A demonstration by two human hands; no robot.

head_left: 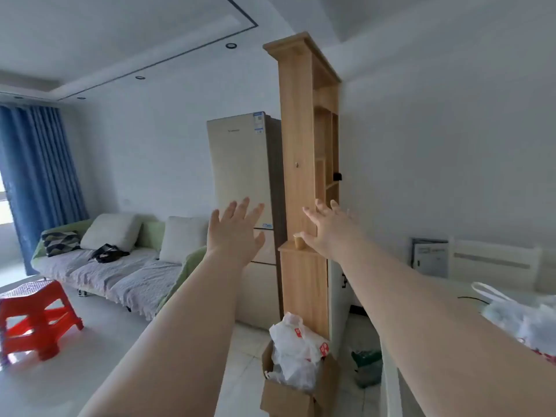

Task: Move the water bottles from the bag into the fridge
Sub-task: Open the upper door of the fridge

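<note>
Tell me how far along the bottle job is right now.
Nothing looks done. The fridge across the room has its doors shut. In hand: nothing; the left hand and right hand are both stretched forward, open and empty. Left: everything. A white plastic bag lies on the table at right; no water bottles can be made out.

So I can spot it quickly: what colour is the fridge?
Pale cream or beige fridge, doors shut, seen in the head view.
</note>
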